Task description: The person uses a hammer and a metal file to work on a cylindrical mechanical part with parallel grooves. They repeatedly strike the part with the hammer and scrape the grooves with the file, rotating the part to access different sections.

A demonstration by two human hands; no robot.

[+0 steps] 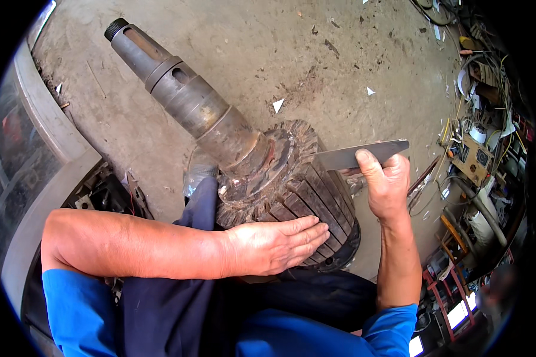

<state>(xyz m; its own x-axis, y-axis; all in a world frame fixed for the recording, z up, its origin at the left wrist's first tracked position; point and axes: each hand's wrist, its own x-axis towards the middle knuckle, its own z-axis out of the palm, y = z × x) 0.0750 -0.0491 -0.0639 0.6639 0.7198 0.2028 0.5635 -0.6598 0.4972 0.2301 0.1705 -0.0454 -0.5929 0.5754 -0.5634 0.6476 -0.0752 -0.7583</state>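
In front of me is a motor rotor with a slotted, dark core (315, 193) and a thick steel shaft (190, 101) that slants up to the far left, threaded at its tip. My left hand (280, 241) lies flat on the near side of the core, fingers stretched together across the slots. A flat steel blade (351, 156) is gripped in my right hand (385, 181), thumb on its upper face. The blade's left end touches the core's upper edge at a slot; its other end sticks out past my hand. The fingers beneath the blade are partly hidden.
Dusty concrete floor (363, 53) with white scraps lies beyond the rotor. A grey metal frame (53, 131) curves along the left. Cables, tools and a wooden board (471, 159) clutter the right side. My dark trouser legs (167, 309) are close below the rotor.
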